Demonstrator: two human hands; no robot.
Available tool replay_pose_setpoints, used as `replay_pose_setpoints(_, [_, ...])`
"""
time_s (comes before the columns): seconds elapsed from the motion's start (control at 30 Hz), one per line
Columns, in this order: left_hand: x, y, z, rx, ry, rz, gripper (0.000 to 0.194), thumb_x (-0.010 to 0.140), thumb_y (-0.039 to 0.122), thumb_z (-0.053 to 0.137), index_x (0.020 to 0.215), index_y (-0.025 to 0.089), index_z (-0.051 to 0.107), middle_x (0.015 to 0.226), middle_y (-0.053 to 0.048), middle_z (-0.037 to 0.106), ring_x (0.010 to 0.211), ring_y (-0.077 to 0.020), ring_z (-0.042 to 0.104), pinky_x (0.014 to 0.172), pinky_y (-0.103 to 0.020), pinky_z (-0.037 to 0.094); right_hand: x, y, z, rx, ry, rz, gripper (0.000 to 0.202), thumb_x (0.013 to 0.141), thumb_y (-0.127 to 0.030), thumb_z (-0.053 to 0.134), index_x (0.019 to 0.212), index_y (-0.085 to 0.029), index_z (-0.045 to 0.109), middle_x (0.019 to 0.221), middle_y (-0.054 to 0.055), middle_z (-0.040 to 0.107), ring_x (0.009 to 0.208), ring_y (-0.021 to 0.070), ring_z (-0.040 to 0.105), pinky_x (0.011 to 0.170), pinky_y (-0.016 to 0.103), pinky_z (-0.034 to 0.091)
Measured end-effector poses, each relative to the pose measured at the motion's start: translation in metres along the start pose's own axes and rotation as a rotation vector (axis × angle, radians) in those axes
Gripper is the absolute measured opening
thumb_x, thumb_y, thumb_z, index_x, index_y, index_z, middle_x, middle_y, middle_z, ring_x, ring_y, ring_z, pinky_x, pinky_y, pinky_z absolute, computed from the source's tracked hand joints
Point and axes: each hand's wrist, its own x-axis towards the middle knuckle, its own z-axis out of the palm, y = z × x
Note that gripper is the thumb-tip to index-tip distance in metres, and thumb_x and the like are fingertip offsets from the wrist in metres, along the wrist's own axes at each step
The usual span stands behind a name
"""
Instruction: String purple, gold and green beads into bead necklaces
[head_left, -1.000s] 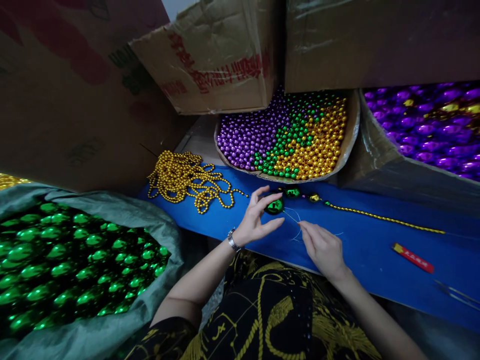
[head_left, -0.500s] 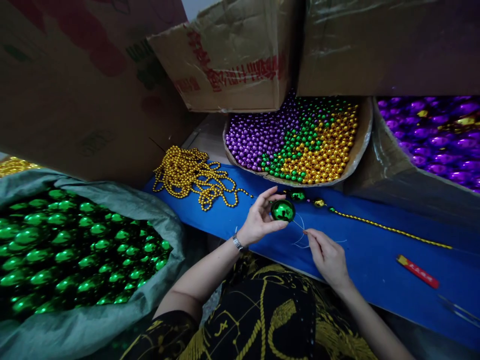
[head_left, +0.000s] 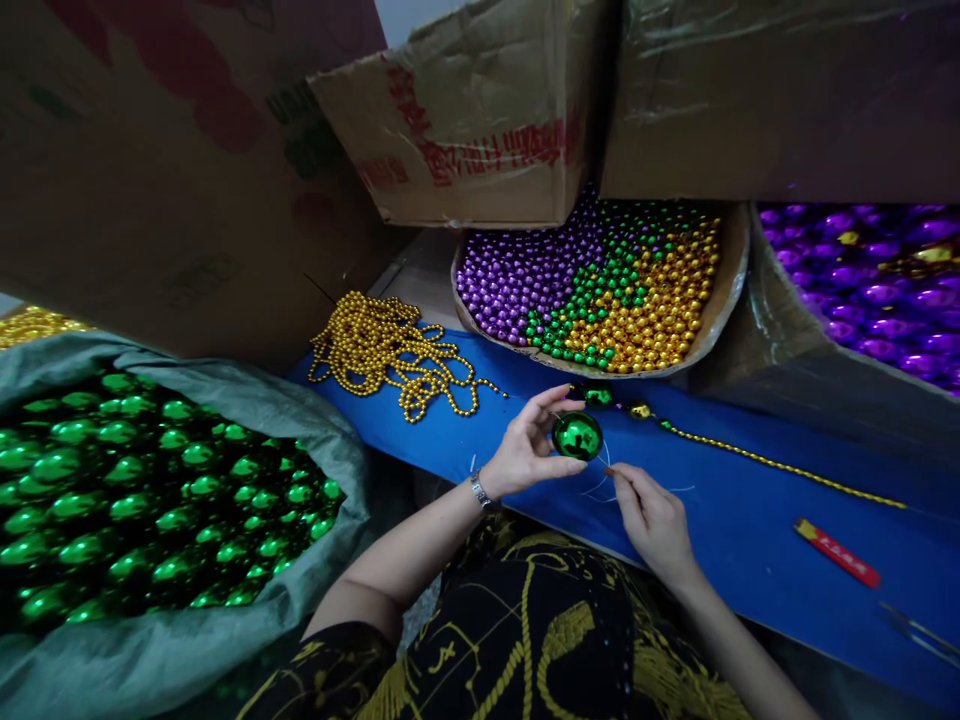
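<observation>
A large shiny green bead (head_left: 577, 437) sits between the thumb and fingers of my left hand (head_left: 531, 446), above the blue table. My right hand (head_left: 652, 520) is closed, its thumb and forefinger pinching thin pale string (head_left: 606, 456) just right of the bead. Loops of that string hang below the bead and lie toward the table. Just beyond my hands lies a strand (head_left: 780, 461) of small gold beads, with a green bead (head_left: 598, 397) and a gold bead (head_left: 640, 410) at its left part.
A heap of gold bead strings (head_left: 367, 340) lies left on the blue table (head_left: 720, 560). Behind stands a tray (head_left: 739, 285) of small purple, green and gold beads, under cardboard boxes (head_left: 472, 150). A sack (head_left: 330, 420) holds green beads. A red-handled tool (head_left: 836, 553) and tweezers (head_left: 919, 630) lie right.
My left hand has moved slightly right and down with the green bead, bringing it closer to my right fingers. My right hand stays nearly in place, pinching the string.
</observation>
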Motion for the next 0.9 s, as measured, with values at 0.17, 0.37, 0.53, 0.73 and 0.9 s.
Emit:
replay_pose_setpoints(0.17, [0.006, -0.005, -0.001, -0.004, 0.032, -0.012, 0.086, 0.065, 0.022, 0.085, 0.138, 0.026, 0.04, 0.138, -0.013, 0.052, 0.12, -0.0264, 0.057, 0.095, -0.04, 0.053, 0.002, -0.004, -0.001, 0.04, -0.135, 0.133, 0.025, 0.1, -0.028, 0.04, 0.112, -0.019, 0.059, 0.09, 0.003, 0.072, 0.078, 0.0147, 0.071, 0.069, 0.023, 0.055])
replay_pose_setpoints(0.37, [0.014, 0.001, 0.006, 0.034, -0.109, -0.059, 0.086, 0.068, 0.023, 0.084, 0.14, 0.029, 0.039, 0.14, -0.014, 0.05, 0.126, -0.0291, 0.053, 0.098, -0.044, 0.052, 0.003, 0.0, -0.004, 0.151, -0.111, 0.229, 0.023, 0.1, -0.031, 0.04, 0.099, -0.02, 0.06, 0.078, 0.001, 0.071, 0.069, 0.0141, 0.07, 0.065, 0.022, 0.054])
replay_pose_setpoints(0.53, [0.045, 0.023, 0.005, 0.134, -0.094, 0.064, 0.058, 0.083, 0.033, 0.07, 0.136, 0.024, 0.046, 0.135, -0.014, 0.056, 0.125, -0.0248, 0.055, 0.102, -0.042, 0.05, 0.003, 0.005, -0.014, 0.208, -0.044, 0.299, 0.023, 0.099, -0.034, 0.042, 0.09, -0.021, 0.059, 0.078, 0.002, 0.071, 0.068, 0.0149, 0.07, 0.064, 0.021, 0.054])
replay_pose_setpoints(0.73, [0.121, 0.031, -0.007, 0.809, 0.029, 0.212, 0.022, 0.09, 0.026, 0.058, 0.108, 0.016, 0.063, 0.102, -0.008, 0.071, 0.091, -0.0156, 0.067, 0.08, -0.029, 0.056, 0.0, 0.012, -0.024, 0.202, 0.022, 0.349, 0.024, 0.098, -0.037, 0.044, 0.088, -0.021, 0.059, 0.078, 0.002, 0.072, 0.069, 0.0151, 0.07, 0.065, 0.021, 0.055])
replay_pose_setpoints(0.9, [0.163, 0.026, -0.001, 1.352, -0.267, 0.108, 0.018, 0.089, 0.017, 0.053, 0.102, 0.016, 0.066, 0.096, -0.007, 0.073, 0.087, -0.0194, 0.067, 0.079, -0.034, 0.054, -0.002, 0.016, -0.029, 0.218, 0.046, 0.399, 0.025, 0.098, -0.038, 0.044, 0.09, -0.021, 0.06, 0.082, 0.004, 0.072, 0.07, 0.0146, 0.071, 0.066, 0.021, 0.056])
